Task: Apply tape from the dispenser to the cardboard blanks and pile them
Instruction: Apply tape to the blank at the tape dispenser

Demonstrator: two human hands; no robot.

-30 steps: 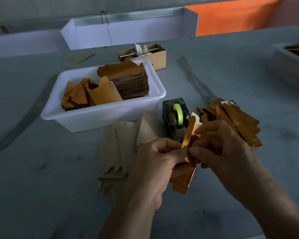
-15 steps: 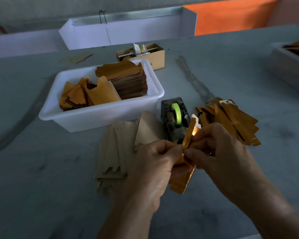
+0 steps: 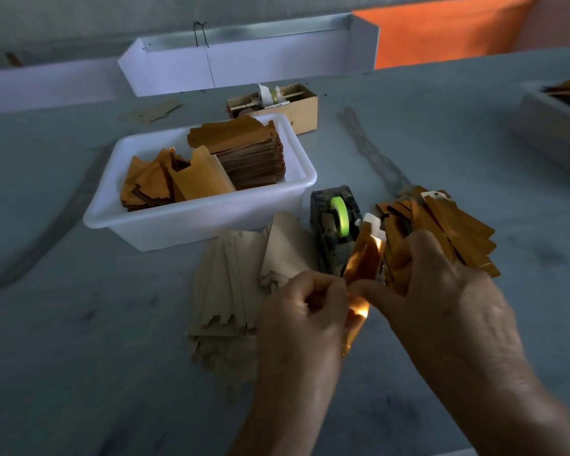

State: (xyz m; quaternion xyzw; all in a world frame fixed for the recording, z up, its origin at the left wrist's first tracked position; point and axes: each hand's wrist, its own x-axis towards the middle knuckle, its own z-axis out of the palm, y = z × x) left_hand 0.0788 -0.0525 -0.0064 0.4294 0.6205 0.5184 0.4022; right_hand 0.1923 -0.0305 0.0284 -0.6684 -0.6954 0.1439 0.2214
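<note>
The person holds one folded gold blank (image 3: 364, 255) upright above the grey table (image 3: 112, 373), just in front of the tape dispenser (image 3: 334, 225). The left hand (image 3: 305, 311) pinches it from the left at about mid-length with curled fingers, and the right hand (image 3: 441, 291) pinches it from the right at the same height, thumb tips nearly meeting. Judging by the grip, a piece of tape is being pressed down along the fold. The risk from here is that the shiny blank slips or springs open between the two pinches, so the tape would seal crooked or wrinkle; it could also stick to a fingertip and lift off when the hands part. The finished pile (image 3: 441, 225) lies fanned loosely just right of the dispenser, partly under the right hand, so a careless drop could scatter it or knock pieces toward the dispenser. The tape strip itself cannot be made out; glare on the foil and the dim light hide it. The blank's lower end is half covered by the left hand. A stack of plain blanks (image 3: 224, 291) lies left of the hands, and a white tub (image 3: 198, 222) behind holds more.
</note>
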